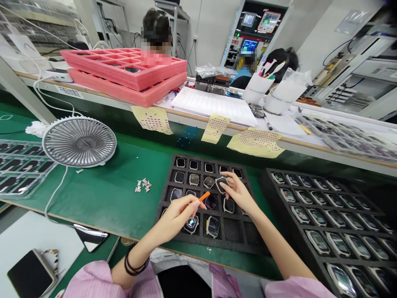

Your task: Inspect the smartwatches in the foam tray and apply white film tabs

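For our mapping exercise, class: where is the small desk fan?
In the head view, the desk fan sits on the green mat, left of the black foam tray and beside the clear plastic tray.

One head cam, facing forward and down. Close above my left hand [175,219] and right hand [237,192], wide over the green workbench [93,194].

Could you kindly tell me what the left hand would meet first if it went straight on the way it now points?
Probably the dark smartwatch case just past the orange tool the left hand holds, though depth is unclear.
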